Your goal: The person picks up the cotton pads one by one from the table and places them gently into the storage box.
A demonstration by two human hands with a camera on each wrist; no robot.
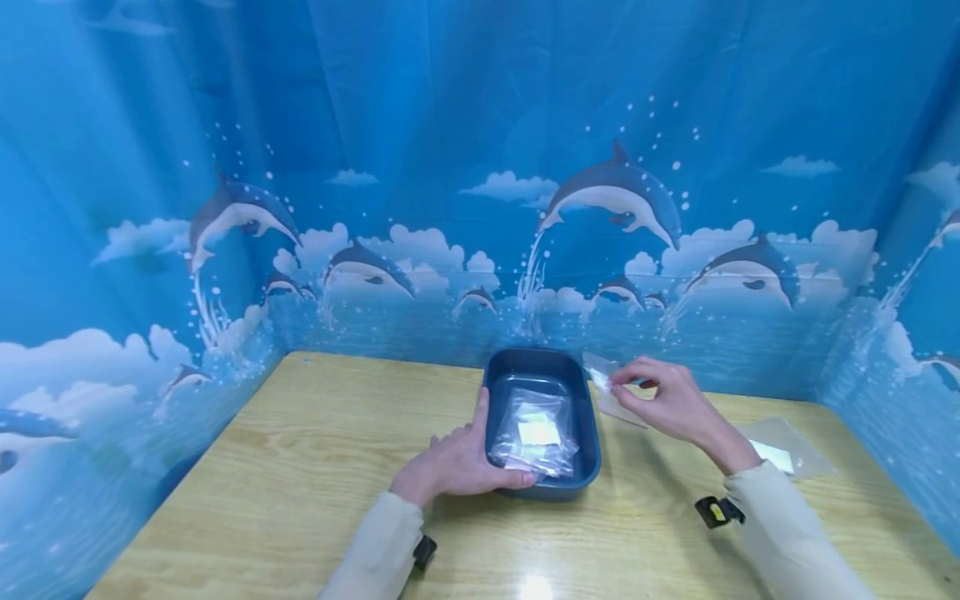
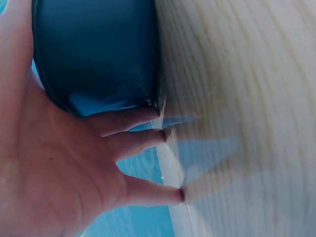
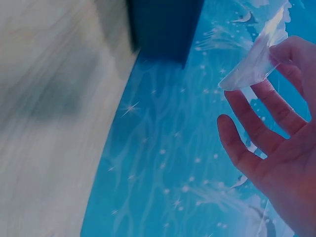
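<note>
A dark blue plastic tray (image 1: 592, 433) stands on the wooden table (image 1: 300, 467) and holds several clear plastic bags (image 1: 536, 433) with white labels. My left hand (image 1: 457, 462) rests against the tray's left and near side, fingers straight along its wall (image 2: 98, 54), thumb at the rim. My right hand (image 1: 663, 400) is raised just right of the tray and pinches a clear plastic bag (image 1: 603, 375) between thumb and forefinger; the bag (image 3: 256, 59) hangs from the fingertips, the other fingers (image 3: 247, 148) spread loosely.
Another clear bag with a white label (image 1: 780, 450) lies on the table at the right, behind my right forearm. A blue dolphin-print curtain (image 1: 480, 208) encloses the table at the back and both sides. A wrist-camera strap (image 1: 716, 511) is on the right sleeve.
</note>
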